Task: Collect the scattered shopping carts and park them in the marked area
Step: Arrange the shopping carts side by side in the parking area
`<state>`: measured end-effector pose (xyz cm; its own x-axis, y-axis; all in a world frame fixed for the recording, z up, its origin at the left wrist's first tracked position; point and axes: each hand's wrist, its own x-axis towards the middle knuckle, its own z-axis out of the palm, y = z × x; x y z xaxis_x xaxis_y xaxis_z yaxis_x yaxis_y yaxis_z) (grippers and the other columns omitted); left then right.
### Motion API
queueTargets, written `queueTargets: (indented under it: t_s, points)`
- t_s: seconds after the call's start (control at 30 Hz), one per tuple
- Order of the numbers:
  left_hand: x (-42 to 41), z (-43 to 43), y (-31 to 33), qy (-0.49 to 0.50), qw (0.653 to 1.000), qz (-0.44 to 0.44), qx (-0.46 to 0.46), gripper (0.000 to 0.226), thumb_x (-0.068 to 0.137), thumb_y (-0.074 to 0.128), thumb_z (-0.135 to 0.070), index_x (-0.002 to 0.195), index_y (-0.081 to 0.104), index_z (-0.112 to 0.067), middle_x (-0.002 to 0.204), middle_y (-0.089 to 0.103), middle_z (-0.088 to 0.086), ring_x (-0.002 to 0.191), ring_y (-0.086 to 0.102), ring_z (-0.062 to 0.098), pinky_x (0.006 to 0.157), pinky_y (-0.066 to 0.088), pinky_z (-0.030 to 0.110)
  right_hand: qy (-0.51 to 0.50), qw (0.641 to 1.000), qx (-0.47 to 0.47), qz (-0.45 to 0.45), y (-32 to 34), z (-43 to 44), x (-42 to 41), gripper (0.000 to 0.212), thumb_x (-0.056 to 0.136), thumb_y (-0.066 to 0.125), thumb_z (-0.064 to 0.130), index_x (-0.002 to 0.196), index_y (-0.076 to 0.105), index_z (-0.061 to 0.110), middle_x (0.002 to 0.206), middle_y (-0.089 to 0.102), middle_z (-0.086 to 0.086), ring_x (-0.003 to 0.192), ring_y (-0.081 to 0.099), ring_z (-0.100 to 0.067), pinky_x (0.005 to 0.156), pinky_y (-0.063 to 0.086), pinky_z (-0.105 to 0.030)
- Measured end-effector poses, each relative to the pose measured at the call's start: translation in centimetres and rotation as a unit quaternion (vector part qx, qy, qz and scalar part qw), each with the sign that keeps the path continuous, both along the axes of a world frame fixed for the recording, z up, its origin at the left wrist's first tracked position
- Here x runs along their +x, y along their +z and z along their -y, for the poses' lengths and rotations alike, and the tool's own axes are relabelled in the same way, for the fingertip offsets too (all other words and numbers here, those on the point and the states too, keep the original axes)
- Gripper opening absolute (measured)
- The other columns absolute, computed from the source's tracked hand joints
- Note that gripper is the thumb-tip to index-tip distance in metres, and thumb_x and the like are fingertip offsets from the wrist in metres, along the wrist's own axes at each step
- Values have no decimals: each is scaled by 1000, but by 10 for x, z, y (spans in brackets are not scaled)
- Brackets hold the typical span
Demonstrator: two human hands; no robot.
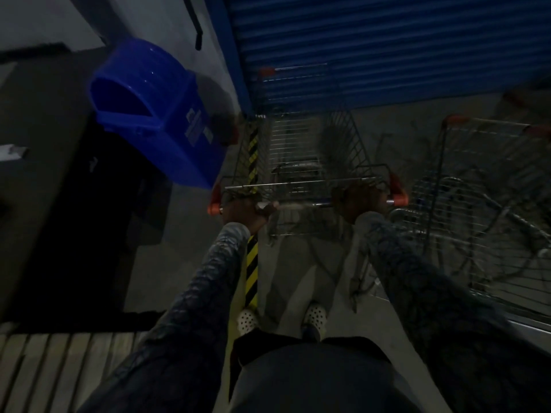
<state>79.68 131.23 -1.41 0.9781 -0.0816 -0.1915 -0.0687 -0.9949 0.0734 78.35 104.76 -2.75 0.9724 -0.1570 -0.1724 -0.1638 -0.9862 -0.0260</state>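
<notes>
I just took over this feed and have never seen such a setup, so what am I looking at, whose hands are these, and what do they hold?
There is no machine here. A camera worn on a person's head looks forward and down. The left hand and right hand both grip the handle bar of a wire shopping cart, which faces a blue roller shutter. A yellow-and-black floor stripe runs under the cart's left side. A blue bin stands to the left, and another cart is parked on the right. The picture is dark and blurred.
</notes>
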Motion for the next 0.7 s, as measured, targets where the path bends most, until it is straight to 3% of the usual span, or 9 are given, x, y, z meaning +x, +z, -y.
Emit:
queueTargets:
  t_s: [0.1,0.2,0.33,0.47,0.53,0.7]
  points:
    - [-18,-7,-5,0,1000,19,13,85,78,15,-84,105,72,-27,110,72,2,107,63,26,96,39,36,-2,1000,-9,5,2,-4,-17,75,90,13,55,98,73,9,100,72,-17,96,67,-37,83,43,-39]
    - [-42,-11,-7,-6,999,32,4,81,81,19,-82,100,74,-25,105,73,3,105,64,28,98,39,37,14,999,-11,27,4,-9,-40,88,81,2,57,92,74,8,95,73,-19,92,68,-38,84,44,-40]
    - [-79,-21,-14,-19,998,55,-4,88,79,15,-83,106,75,-24,105,74,7,105,65,30,100,39,40,20,999,-35,12,-1,-15,-70,74,94,17,59,97,72,10,101,72,-15,96,67,-36,81,43,-39]
    - [-117,-38,-25,-39,998,53,26,91,83,8,-86,101,75,-27,96,75,4,97,67,29,103,38,47,17,999,-41,18,-1,-27,-114,80,83,6,57,98,71,12,101,72,-15,98,66,-37,82,42,-38]
    - [-140,-47,-27,-38,997,48,37,95,81,4,-87,104,75,-27,102,75,2,103,66,28,104,35,46,9,1000,-27,-5,-3,-35,-137,80,83,5,56,93,71,12,96,72,-15,94,67,-37,82,43,-39]
    - [-207,-63,-21,-46,997,57,34,98,78,3,-83,106,72,-19,106,73,7,108,63,30,97,36,39,-20,1000,-4,-17,-4,-54,-209,65,88,25,59,86,69,12,84,70,-13,83,67,-37,78,48,-38]
